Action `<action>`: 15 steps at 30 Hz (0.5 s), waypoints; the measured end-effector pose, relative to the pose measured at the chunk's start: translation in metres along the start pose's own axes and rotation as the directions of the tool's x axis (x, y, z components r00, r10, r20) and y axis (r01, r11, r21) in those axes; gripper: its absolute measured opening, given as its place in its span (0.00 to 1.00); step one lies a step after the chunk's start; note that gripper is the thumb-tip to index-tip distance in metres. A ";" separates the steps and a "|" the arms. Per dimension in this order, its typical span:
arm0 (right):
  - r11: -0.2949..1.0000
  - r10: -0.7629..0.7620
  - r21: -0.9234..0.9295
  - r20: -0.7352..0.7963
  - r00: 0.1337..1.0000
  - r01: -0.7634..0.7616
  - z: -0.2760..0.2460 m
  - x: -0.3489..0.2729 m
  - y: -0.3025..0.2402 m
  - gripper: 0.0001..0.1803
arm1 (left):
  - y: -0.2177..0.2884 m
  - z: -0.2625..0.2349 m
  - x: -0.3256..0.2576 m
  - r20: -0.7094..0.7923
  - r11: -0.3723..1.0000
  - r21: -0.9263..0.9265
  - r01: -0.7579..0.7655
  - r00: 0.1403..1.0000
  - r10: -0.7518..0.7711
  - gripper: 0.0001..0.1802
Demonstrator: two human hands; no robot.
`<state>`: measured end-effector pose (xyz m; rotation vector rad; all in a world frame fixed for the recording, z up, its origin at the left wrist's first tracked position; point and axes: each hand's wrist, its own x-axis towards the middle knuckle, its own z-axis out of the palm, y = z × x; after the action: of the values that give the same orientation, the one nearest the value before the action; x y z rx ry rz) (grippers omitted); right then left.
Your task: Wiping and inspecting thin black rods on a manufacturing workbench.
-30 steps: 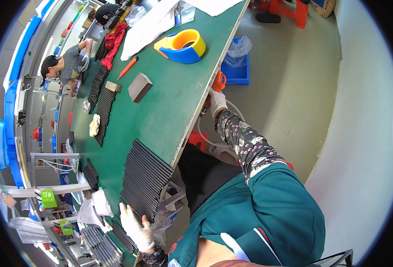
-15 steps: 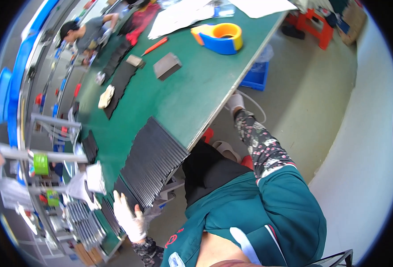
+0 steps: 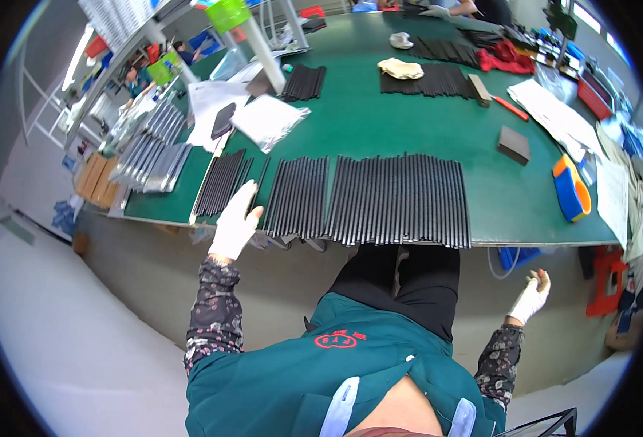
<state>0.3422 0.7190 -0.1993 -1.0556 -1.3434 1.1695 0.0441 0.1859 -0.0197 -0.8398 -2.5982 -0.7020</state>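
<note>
Two hands open; my left hand point(image 3: 235, 222) rests beside the rods point(image 3: 371, 198), long axes pointing away; right hand point(image 3: 530, 296) hangs below the tabletop point(image 3: 380, 127).

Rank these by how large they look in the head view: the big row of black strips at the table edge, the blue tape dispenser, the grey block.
1. big row of black strips
2. blue tape dispenser
3. grey block, though it lies farther from the camera, so its true size is unsure.
</note>
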 end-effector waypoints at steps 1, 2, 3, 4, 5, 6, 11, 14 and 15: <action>0.995 -0.097 0.016 0.025 0.995 0.096 0.005 -0.001 -0.016 0.16 | -0.001 0.003 0.000 0.000 1.000 -0.014 0.013 1.000 -0.013 0.26; 0.987 -0.162 0.015 0.068 0.985 0.161 0.011 -0.001 -0.032 0.14 | -0.006 0.007 0.000 -0.050 0.995 0.082 -0.054 0.997 0.058 0.26; 0.974 -0.224 0.017 0.108 0.968 0.224 0.021 -0.004 -0.049 0.13 | -0.010 0.008 0.000 -0.062 0.996 0.083 -0.041 0.997 0.046 0.26; 0.918 -0.359 -0.113 0.174 0.917 0.381 0.030 -0.008 -0.070 0.11 | -0.011 0.011 0.004 -0.074 0.995 0.087 0.050 0.996 -0.043 0.26; 0.820 -0.470 -0.229 0.254 0.846 0.524 0.042 -0.015 -0.091 0.10 | -0.013 0.014 0.008 -0.082 0.986 0.092 0.138 0.988 -0.130 0.26; 0.753 -0.572 -0.193 0.279 0.771 0.629 0.061 -0.025 -0.112 0.06 | -0.017 0.015 0.011 -0.102 0.972 0.167 0.166 0.983 -0.151 0.26; 0.568 -0.671 -0.074 0.534 0.514 0.820 0.135 -0.039 -0.144 0.09 | 0.012 0.024 0.038 0.007 0.952 0.220 0.213 0.976 -0.219 0.21; 0.557 -0.565 -0.192 0.625 0.538 0.808 0.146 -0.042 -0.157 0.13 | 0.019 0.034 0.036 -0.029 0.973 0.168 0.155 0.988 -0.153 0.20; 0.573 -0.546 -0.193 0.635 0.546 0.797 0.144 -0.041 -0.155 0.13 | 0.020 0.037 0.036 -0.042 0.972 0.176 0.153 0.988 -0.148 0.20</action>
<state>0.2039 0.6428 -0.0524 -0.3663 -2.2959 0.4925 0.0227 0.2370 -0.0277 -0.5795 -2.6711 -0.5059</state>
